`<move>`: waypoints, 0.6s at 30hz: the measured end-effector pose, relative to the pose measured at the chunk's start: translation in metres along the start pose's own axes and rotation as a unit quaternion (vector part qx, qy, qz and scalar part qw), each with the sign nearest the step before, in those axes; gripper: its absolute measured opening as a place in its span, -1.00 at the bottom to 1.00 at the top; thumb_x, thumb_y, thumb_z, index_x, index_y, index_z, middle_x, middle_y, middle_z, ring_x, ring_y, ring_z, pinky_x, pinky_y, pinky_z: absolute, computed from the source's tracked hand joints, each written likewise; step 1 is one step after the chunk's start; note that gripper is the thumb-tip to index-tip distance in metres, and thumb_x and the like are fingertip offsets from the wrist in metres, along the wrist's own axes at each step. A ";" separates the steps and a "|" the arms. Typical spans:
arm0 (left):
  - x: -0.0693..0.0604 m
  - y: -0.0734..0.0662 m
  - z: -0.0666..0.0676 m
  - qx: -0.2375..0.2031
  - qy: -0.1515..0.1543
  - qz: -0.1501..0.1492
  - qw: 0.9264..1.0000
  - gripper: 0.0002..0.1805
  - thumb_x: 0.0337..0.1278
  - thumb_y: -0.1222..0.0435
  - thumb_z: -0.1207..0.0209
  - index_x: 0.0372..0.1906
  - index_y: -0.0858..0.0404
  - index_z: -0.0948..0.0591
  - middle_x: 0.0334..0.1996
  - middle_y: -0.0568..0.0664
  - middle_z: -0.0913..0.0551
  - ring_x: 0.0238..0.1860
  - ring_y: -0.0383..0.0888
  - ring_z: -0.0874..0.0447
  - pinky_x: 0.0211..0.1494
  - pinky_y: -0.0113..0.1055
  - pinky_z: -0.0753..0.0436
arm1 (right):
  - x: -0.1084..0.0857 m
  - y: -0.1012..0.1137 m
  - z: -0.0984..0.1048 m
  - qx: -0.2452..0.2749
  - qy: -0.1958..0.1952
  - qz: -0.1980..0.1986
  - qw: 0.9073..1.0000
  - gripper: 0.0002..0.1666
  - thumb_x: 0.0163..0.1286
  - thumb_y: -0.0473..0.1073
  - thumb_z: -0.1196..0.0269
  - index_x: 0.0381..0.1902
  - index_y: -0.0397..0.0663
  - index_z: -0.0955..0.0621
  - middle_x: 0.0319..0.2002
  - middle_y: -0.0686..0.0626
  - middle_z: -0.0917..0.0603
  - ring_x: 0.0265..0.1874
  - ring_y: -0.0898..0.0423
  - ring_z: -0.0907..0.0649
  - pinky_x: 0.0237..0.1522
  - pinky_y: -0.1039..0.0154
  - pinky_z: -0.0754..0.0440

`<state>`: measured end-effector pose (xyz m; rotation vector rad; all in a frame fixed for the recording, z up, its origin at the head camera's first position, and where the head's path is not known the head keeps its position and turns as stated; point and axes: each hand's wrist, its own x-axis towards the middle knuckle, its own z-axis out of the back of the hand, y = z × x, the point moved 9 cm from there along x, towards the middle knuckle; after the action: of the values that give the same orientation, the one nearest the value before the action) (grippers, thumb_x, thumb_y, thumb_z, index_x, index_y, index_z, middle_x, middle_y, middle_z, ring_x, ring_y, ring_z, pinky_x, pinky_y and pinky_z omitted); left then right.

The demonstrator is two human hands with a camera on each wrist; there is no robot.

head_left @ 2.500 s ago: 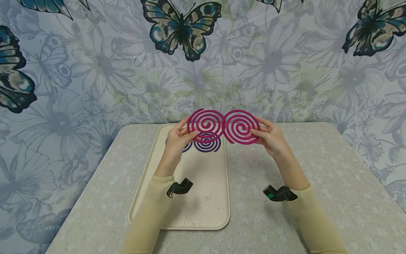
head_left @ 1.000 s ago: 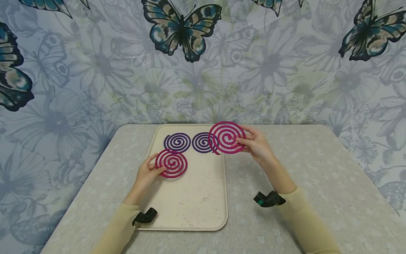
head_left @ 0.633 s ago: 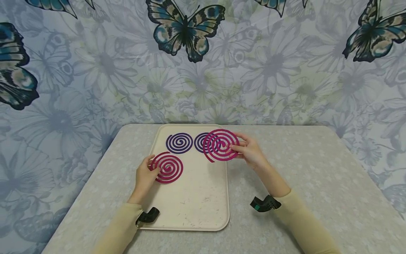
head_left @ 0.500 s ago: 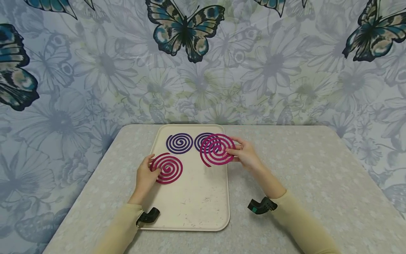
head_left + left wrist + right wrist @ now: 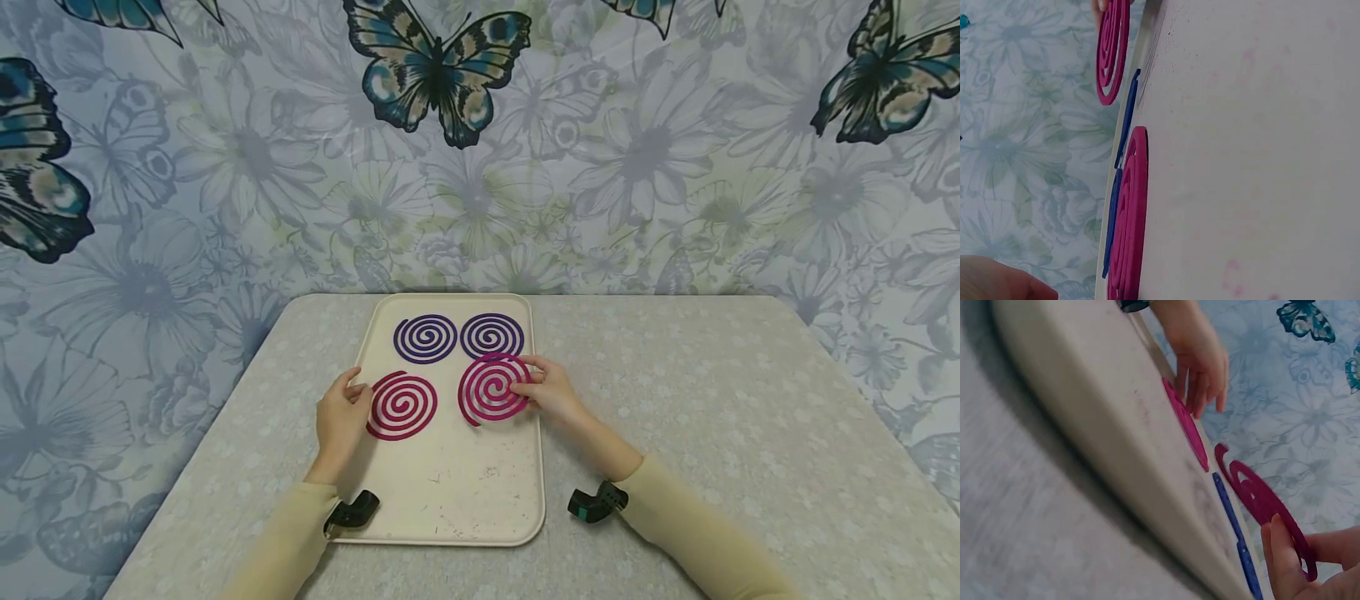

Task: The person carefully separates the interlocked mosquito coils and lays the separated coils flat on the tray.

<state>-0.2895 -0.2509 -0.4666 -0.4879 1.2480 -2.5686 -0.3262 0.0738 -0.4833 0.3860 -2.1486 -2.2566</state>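
Observation:
A pink mosquito coil [image 5: 402, 406] lies flat on the cream tray [image 5: 450, 467], at the left. Just beside it is my left hand [image 5: 343, 425], its fingers loose and holding nothing; in the left wrist view this coil [image 5: 1130, 225] rests apart from the hand [image 5: 1004, 281]. My right hand [image 5: 553, 392] pinches a second pink coil [image 5: 491, 392] by its right side, thumb on top. The right wrist view has that held coil [image 5: 1266, 500] raised and tilted above the tray. Two dark blue-purple coils [image 5: 425, 339] lie side by side at the tray's far end.
The tray stands on a table with a pale patterned cover [image 5: 712, 417]. Small reddish crumbs [image 5: 457, 512] are scattered on the tray's near part. Behind the table hangs a floral butterfly backdrop [image 5: 480, 192].
Both pink coils, held together at first, have moved apart. My left hand has lowered one onto the tray and let go. The right hand has brought the other down and left over the tray.

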 end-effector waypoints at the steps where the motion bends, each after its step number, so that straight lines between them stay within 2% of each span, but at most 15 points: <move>1: 0.000 0.000 0.000 -0.001 -0.001 0.001 1.000 -0.56 0.26 0.30 -0.05 0.24 0.29 -0.47 -0.11 0.27 -0.70 -0.11 0.16 -0.70 -0.12 -0.06 -0.62 | 0.000 -0.002 -0.001 0.001 0.004 0.000 1.000 -0.39 0.27 -0.44 -0.20 0.28 -0.33 -0.34 -0.03 -0.44 -0.62 -0.55 0.27 -0.65 -0.57 0.43 -0.62; 6: 0.001 -0.002 -0.003 -0.012 0.004 -0.003 1.000 -0.60 0.26 0.30 -0.07 0.18 0.29 -0.51 -0.14 0.25 -0.71 -0.14 0.15 -0.70 -0.21 -0.24 -0.59 | 0.001 -0.007 -0.003 0.008 0.015 0.010 1.000 -0.45 0.30 -0.44 -0.16 0.24 -0.44 -0.34 -0.07 -0.47 -0.62 -0.55 0.24 -0.67 -0.55 0.39 -0.66; 8: 0.001 -0.003 -0.005 -0.017 0.005 -0.005 1.000 -0.61 0.26 0.30 -0.07 0.17 0.30 -0.52 -0.15 0.25 -0.71 -0.16 0.15 -0.69 -0.25 -0.33 -0.56 | 0.001 -0.006 0.000 -0.006 0.008 0.016 1.000 -0.49 0.30 -0.42 -0.16 0.20 -0.46 -0.38 -0.12 -0.44 -0.65 -0.53 0.25 -0.66 -0.53 0.40 -0.67; 12: 0.001 -0.002 -0.003 -0.027 -0.002 0.002 1.000 -0.63 0.25 0.30 -0.07 0.14 0.28 -0.54 -0.15 0.23 -0.71 -0.17 0.11 -0.69 -0.28 -0.43 -0.52 | 0.002 0.002 0.006 -0.077 -0.016 0.037 0.996 -0.57 0.30 -0.36 -0.17 0.11 -0.48 -0.48 -0.18 -0.40 -0.68 -0.46 0.23 -0.65 -0.41 0.41 -0.66; 15: 0.002 -0.004 -0.001 -0.030 -0.007 0.001 1.000 -0.64 0.25 0.30 -0.08 0.13 0.28 -0.55 -0.15 0.22 -0.71 -0.18 0.09 -0.69 -0.29 -0.47 -0.50 | 0.002 0.013 0.011 -0.129 -0.023 0.061 0.989 -0.56 0.29 -0.34 -0.17 0.10 -0.49 -0.49 -0.15 -0.42 -0.67 -0.34 0.06 -0.70 -0.27 0.30 -0.71; 18: 0.002 -0.009 -0.003 -0.029 0.005 -0.010 1.000 -0.64 0.25 0.31 -0.08 0.13 0.28 -0.55 -0.13 0.21 -0.71 -0.13 0.07 -0.67 -0.22 -0.41 -0.55 | 0.001 0.026 0.017 -0.177 -0.014 0.091 0.980 -0.53 0.31 -0.32 -0.16 0.13 -0.49 -0.46 -0.11 -0.43 -0.65 -0.22 -0.14 -0.71 -0.21 0.18 -0.72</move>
<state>-0.2928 -0.2444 -0.4609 -0.5023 1.3305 -2.5609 -0.3344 0.0886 -0.4574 0.1429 -1.6598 -2.4760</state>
